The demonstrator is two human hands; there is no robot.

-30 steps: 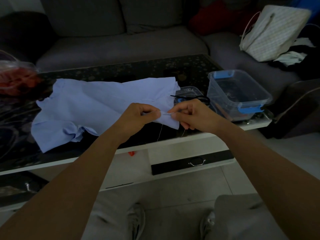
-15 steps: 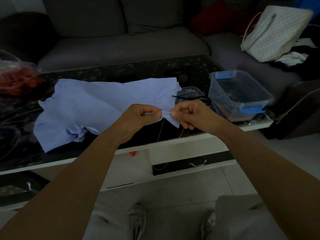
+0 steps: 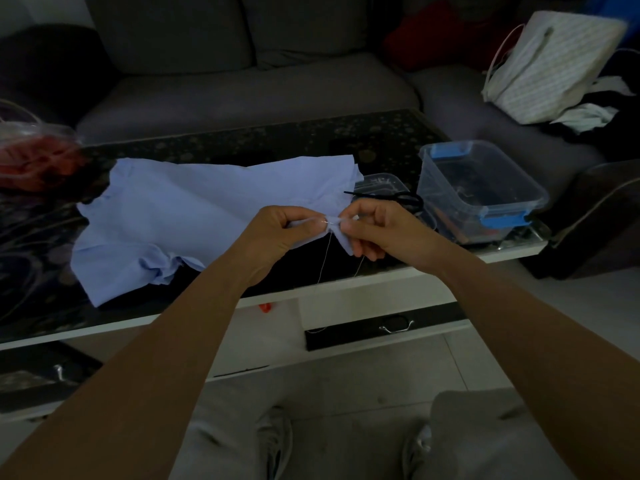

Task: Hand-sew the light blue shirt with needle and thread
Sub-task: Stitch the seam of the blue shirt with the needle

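Since a second ago the thread (image 3: 323, 261) has dropped lower, while the left hand (image 3: 277, 230) pinches a fold of the limp, light shirt (image 3: 194, 220) spread on the table (image 3: 242, 143) and the right hand (image 3: 381, 230) pinches the needle (image 3: 327, 222), cloth probably best held close to the stitch.

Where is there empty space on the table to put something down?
The table is bare along the back strip between the shirt and the sofa. It is also bare at the front left, between the shirt and the table's edge. The right end is crowded with the box, the tub and the scissors. A red bag fills the far left corner.
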